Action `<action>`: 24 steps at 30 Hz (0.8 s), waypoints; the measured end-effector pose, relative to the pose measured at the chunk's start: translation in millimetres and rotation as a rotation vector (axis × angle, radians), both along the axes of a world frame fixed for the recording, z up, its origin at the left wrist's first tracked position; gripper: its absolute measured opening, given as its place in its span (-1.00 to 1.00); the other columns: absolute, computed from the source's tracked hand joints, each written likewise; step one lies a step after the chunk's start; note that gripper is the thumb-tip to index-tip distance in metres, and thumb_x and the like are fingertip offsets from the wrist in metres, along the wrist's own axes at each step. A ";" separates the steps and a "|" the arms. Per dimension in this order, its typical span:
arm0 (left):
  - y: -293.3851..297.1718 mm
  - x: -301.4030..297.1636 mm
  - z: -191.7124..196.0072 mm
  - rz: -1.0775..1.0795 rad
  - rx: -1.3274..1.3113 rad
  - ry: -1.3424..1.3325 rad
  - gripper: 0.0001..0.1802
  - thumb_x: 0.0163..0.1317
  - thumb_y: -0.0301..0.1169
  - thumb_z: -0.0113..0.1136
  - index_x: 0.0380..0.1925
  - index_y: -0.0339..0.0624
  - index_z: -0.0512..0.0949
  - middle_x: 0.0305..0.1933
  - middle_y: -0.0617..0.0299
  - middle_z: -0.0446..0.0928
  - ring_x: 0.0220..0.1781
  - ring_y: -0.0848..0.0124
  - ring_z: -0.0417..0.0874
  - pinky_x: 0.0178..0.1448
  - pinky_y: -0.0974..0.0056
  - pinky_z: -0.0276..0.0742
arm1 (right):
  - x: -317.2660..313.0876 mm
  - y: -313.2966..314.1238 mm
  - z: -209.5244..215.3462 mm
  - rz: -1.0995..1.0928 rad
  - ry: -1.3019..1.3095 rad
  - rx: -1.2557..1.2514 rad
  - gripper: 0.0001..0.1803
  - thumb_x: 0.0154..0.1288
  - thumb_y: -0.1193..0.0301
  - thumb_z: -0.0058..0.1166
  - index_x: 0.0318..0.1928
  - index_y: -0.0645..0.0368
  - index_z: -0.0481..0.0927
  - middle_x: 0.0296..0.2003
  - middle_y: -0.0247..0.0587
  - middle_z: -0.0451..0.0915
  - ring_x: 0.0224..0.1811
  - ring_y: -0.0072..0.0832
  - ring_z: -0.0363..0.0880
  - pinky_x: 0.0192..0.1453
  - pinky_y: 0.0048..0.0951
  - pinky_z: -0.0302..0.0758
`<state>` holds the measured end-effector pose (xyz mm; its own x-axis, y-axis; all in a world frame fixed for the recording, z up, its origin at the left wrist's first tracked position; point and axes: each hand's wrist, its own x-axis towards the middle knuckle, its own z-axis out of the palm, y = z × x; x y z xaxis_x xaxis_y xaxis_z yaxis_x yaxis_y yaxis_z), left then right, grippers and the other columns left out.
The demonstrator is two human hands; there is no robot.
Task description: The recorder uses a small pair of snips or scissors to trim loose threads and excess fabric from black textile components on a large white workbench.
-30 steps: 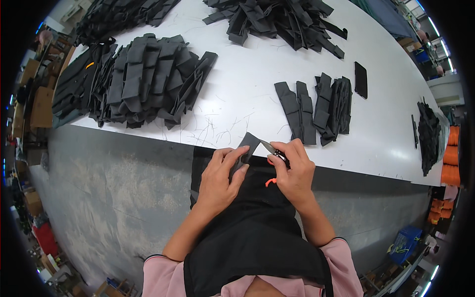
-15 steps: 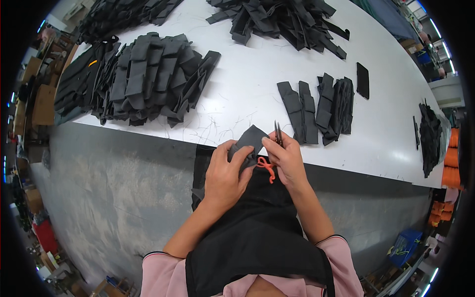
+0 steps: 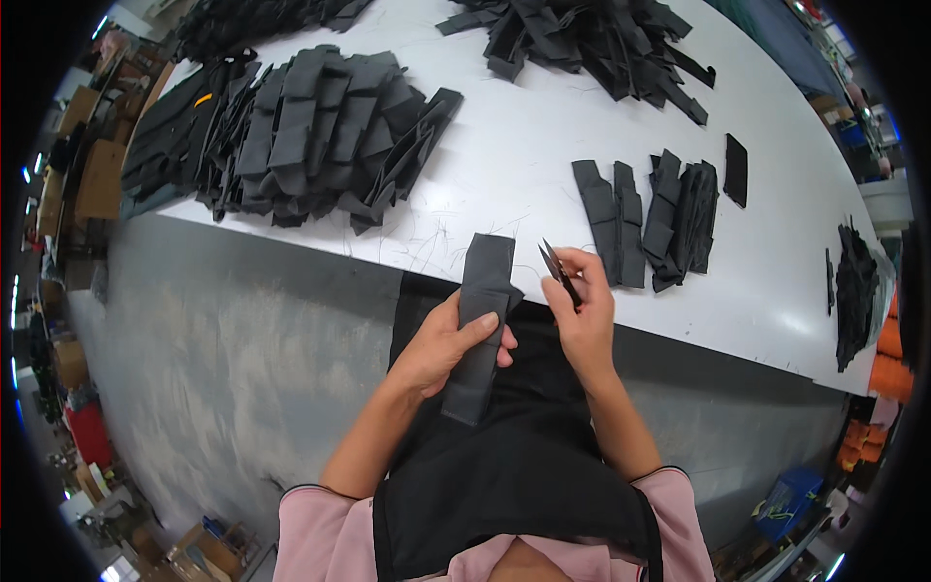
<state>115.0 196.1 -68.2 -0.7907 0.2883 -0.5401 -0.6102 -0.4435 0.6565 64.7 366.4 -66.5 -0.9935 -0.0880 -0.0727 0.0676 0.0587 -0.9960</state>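
Note:
My left hand [image 3: 436, 349] is closed round a dark grey fabric strip [image 3: 488, 267], held upright in front of the black apron with its thumb flat on the cloth. The strip looks folded, with a small flap sticking out on its right side. Just right of it, my right hand [image 3: 589, 325] grips a pair of thread snips [image 3: 554, 262], their dark pointed blades up and a little apart. The snips do not touch the cloth. Beyond my right hand, several similar strips [image 3: 611, 213] lie on the white table [image 3: 495, 145].
A large heap of dark strips [image 3: 310, 126] covers the table's left part, and another pile [image 3: 592, 44] lies at the far side. A black phone [image 3: 736, 171] sits right of the small row. Dark cloth [image 3: 854, 291] lies at the right end. Loose threads [image 3: 427, 242] litter the near edge.
The fabric piece, earlier bunched between both hands, now hangs lengthwise in my left hand alone. My right hand has drawn away rightward with the snips. The orange cord beside it no longer shows.

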 end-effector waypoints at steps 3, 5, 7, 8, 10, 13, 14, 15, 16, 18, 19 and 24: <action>5.5 -3.3 5.8 0.031 0.024 -0.020 -0.62 0.33 -0.40 0.01 0.06 -0.32 0.21 -0.28 0.07 0.53 -0.35 0.38 0.62 -0.20 0.29 0.61 | 1.9 10.4 -14.1 0.042 0.090 0.060 -0.82 0.12 0.60 0.12 -0.22 0.28 0.52 -0.39 -0.33 0.44 -0.41 -0.67 0.38 -0.33 -0.64 0.34; 6.7 -1.5 6.8 0.043 -0.010 -0.020 -0.61 0.33 -0.43 -0.02 0.09 -0.31 0.16 -0.26 0.05 0.52 -0.33 0.37 0.61 -0.19 0.28 0.62 | 7.5 13.6 -9.0 0.051 0.211 0.209 -0.79 0.05 0.62 0.16 -0.24 0.28 0.55 -0.41 -0.27 0.43 -0.45 -0.60 0.41 -0.34 -0.61 0.36; 7.4 0.2 6.1 0.063 -0.045 -0.023 -0.59 0.34 -0.45 -0.06 0.11 -0.31 0.11 -0.24 0.03 0.52 -0.31 0.36 0.61 -0.18 0.27 0.62 | 18.5 17.5 -0.4 0.085 0.346 0.381 -0.74 0.01 0.60 0.20 -0.21 0.23 0.57 -0.41 -0.21 0.43 -0.50 -0.49 0.46 -0.43 -0.55 0.40; 7.7 0.1 5.9 0.064 -0.045 -0.018 -0.58 0.34 -0.47 -0.07 0.13 -0.30 0.08 -0.23 0.03 0.51 -0.31 0.36 0.61 -0.19 0.28 0.62 | 20.5 18.5 -1.2 0.105 0.403 0.416 -0.73 0.00 0.58 0.22 -0.21 0.21 0.57 -0.41 -0.21 0.43 -0.52 -0.46 0.48 -0.45 -0.51 0.43; 10.1 1.0 5.6 0.059 -0.043 -0.016 -0.56 0.34 -0.49 -0.09 0.15 -0.30 0.05 -0.22 0.02 0.51 -0.30 0.36 0.61 -0.19 0.29 0.62 | 21.3 9.5 10.7 0.117 0.387 0.463 -0.73 0.00 0.57 0.22 -0.20 0.20 0.57 -0.41 -0.22 0.43 -0.52 -0.43 0.50 -0.45 -0.49 0.44; 12.8 1.9 5.8 0.059 -0.033 -0.008 -0.52 0.34 -0.52 -0.11 0.19 -0.28 0.00 -0.22 0.02 0.50 -0.31 0.36 0.60 -0.18 0.29 0.62 | 19.4 6.6 12.4 0.163 0.400 0.528 -0.73 0.00 0.56 0.21 -0.20 0.19 0.57 -0.41 -0.23 0.43 -0.52 -0.40 0.52 -0.46 -0.47 0.46; 13.3 2.3 5.9 0.054 -0.034 -0.010 -0.50 0.34 -0.53 -0.11 0.21 -0.28 -0.02 -0.21 0.02 0.50 -0.30 0.36 0.60 -0.18 0.29 0.62 | 18.7 7.2 11.1 0.194 0.426 0.548 -0.73 0.00 0.55 0.21 -0.21 0.20 0.57 -0.41 -0.23 0.43 -0.52 -0.38 0.53 -0.46 -0.47 0.47; 13.8 2.6 5.8 0.051 -0.036 -0.013 -0.48 0.34 -0.54 -0.12 0.23 -0.27 -0.05 -0.20 0.02 0.50 -0.30 0.36 0.60 -0.18 0.29 0.62 | 18.4 8.2 9.6 0.198 0.427 0.545 -0.73 0.00 0.55 0.21 -0.21 0.20 0.57 -0.41 -0.23 0.43 -0.52 -0.38 0.53 -0.46 -0.47 0.47; 14.1 2.7 6.4 0.056 -0.037 -0.013 -0.48 0.34 -0.54 -0.12 0.23 -0.27 -0.05 -0.20 0.02 0.50 -0.30 0.36 0.60 -0.18 0.29 0.62 | 18.5 9.5 8.2 0.215 0.481 0.550 -0.74 0.00 0.56 0.21 -0.22 0.21 0.57 -0.42 -0.23 0.42 -0.52 -0.38 0.53 -0.47 -0.47 0.46; 14.0 3.2 8.2 0.075 -0.032 -0.008 -0.45 0.33 -0.56 -0.14 0.26 -0.25 -0.08 -0.19 0.00 0.49 -0.29 0.36 0.59 -0.17 0.29 0.62 | 19.9 10.0 7.8 0.236 0.535 0.553 -0.74 -0.01 0.56 0.21 -0.22 0.22 0.57 -0.42 -0.22 0.41 -0.53 -0.38 0.53 -0.49 -0.48 0.45; 13.6 3.8 6.9 0.078 -0.034 -0.009 -0.45 0.33 -0.56 -0.14 0.26 -0.25 -0.08 -0.19 0.00 0.49 -0.29 0.36 0.59 -0.17 0.29 0.62 | 21.1 9.8 8.7 0.240 0.560 0.568 -0.74 -0.02 0.56 0.22 -0.23 0.23 0.57 -0.43 -0.22 0.40 -0.54 -0.38 0.52 -0.49 -0.47 0.44; 15.5 5.4 4.5 0.033 -0.031 0.024 -0.46 0.32 -0.59 -0.16 0.26 -0.24 -0.04 -0.16 0.03 0.46 -0.28 0.39 0.57 -0.18 0.31 0.60 | 24.8 2.9 4.1 0.224 0.526 0.539 -0.73 -0.04 0.58 0.22 -0.24 0.23 0.57 -0.43 -0.21 0.40 -0.55 -0.40 0.50 -0.51 -0.45 0.42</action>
